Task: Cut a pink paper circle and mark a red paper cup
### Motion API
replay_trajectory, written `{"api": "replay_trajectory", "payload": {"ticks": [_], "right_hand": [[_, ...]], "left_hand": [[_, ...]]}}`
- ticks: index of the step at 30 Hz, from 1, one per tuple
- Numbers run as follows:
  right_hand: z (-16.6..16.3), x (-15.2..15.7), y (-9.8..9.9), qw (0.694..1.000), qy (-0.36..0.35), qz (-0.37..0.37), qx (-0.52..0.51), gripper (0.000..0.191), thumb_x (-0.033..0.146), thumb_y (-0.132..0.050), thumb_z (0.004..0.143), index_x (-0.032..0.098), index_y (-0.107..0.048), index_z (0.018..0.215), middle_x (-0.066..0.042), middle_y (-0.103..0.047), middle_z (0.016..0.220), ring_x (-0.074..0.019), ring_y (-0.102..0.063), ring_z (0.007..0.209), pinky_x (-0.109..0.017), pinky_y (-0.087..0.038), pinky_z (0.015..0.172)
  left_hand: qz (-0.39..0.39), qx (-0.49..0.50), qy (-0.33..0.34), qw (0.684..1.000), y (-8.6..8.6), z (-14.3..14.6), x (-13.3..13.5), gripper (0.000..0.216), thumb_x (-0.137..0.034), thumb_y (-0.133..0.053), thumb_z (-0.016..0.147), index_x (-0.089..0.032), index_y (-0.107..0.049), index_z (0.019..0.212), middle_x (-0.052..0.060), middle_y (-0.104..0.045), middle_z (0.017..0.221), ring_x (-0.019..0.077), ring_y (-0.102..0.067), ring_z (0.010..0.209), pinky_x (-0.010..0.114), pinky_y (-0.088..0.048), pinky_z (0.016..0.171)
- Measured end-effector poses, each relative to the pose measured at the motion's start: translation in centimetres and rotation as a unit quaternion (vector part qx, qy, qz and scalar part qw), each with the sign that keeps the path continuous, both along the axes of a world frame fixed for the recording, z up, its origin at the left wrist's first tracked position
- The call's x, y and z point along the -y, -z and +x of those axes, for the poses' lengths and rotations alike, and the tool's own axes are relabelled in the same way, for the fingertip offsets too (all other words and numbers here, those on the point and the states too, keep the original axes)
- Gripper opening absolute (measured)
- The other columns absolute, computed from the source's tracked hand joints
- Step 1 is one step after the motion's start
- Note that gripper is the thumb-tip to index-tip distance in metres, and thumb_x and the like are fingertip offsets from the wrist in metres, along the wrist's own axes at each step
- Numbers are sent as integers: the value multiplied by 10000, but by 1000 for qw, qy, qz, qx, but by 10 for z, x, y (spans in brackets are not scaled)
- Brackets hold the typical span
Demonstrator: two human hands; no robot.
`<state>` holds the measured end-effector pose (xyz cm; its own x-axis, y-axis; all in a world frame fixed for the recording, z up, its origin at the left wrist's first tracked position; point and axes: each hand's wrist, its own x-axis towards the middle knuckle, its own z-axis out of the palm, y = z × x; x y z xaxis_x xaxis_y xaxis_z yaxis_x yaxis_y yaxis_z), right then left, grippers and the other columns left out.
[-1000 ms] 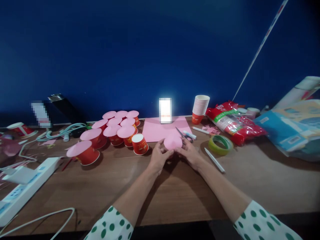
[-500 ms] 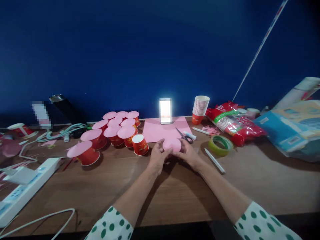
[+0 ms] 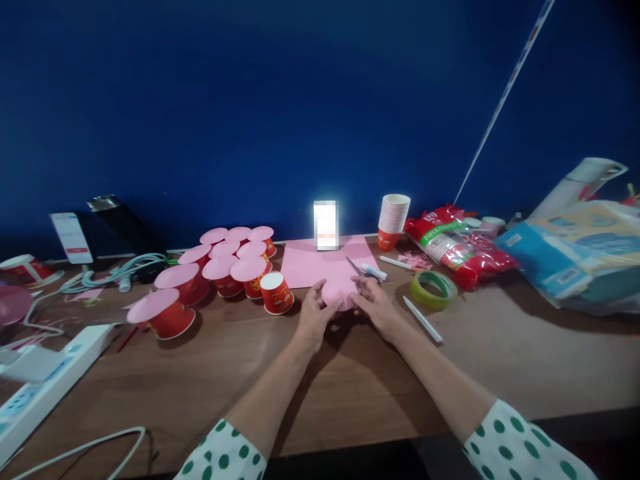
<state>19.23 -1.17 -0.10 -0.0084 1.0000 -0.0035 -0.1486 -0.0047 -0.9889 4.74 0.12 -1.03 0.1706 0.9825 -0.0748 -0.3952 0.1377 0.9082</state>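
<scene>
A round piece of pink paper (image 3: 337, 291) is held between my two hands, just above the table. My left hand (image 3: 314, 317) pinches its left edge, thumb in front. At the right edge my right hand (image 3: 377, 307) has its thumb and fingers closed on the same paper. Left of my hands stands an upside-down red paper cup (image 3: 277, 294) with a bare white base on top. Behind it are several similar red cups (image 3: 173, 323) topped with pink paper discs (image 3: 153, 305). Scissors (image 3: 356, 267) lie beyond my right hand, partly on a pink sheet (image 3: 299, 263).
A lit phone (image 3: 326, 227) stands at the sheet's back. Rightward are a cup stack (image 3: 394, 217), green tape roll (image 3: 433, 291), white pen (image 3: 423, 320), red plastic packet (image 3: 455, 243) and blue bag (image 3: 545, 257). A power strip (image 3: 55, 380) and cables lie left.
The view has shifted slightly, so most table items appear further left. My right fingers have moved on the pink paper's right edge. Both hands keep hold of it.
</scene>
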Motion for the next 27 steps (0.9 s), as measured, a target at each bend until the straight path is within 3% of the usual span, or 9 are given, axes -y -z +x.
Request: {"api": "replay_trajectory", "payload": {"ticks": [7, 13, 21, 27], "right_hand": [[10, -1, -1, 998, 50, 20, 26, 455, 323, -648, 679, 213, -477, 1085, 47, -565, 698, -81, -509, 554, -196, -414, 507], [40, -9, -22, 987, 137, 45, 73, 450, 336, -659, 652, 201, -508, 1054, 31, -582, 700, -98, -517, 575, -202, -427, 492], [100, -21, -35, 957, 156, 47, 239, 324, 244, -590, 713, 186, -521, 1025, -32, -620, 819, -114, -552, 610, -214, -451, 488], [112, -31, -33, 914, 149, 67, 370, 369, 223, -540, 749, 176, -497, 1112, -56, -635, 885, -138, -590, 666, -272, -486, 593]], "left_hand": [[-24, 8, 4, 1000, -4, -1, 0, 700, -254, -732, 645, -170, -357, 1230, 54, -623, 847, 120, -606, 702, 219, -492, 597], [-45, 17, -17, 999, -5, 0, 2, 639, -243, -734, 643, -161, -388, 1173, 68, -623, 883, 104, -599, 682, 218, -485, 602], [-38, -6, -10, 999, -8, 0, 4, 620, -271, -722, 651, -147, -401, 1167, 52, -640, 837, 85, -574, 612, 203, -461, 569], [-33, -19, -6, 999, -2, -1, 2, 590, -312, -722, 648, -150, -442, 1141, 43, -638, 817, 84, -575, 611, 203, -456, 577]]}}
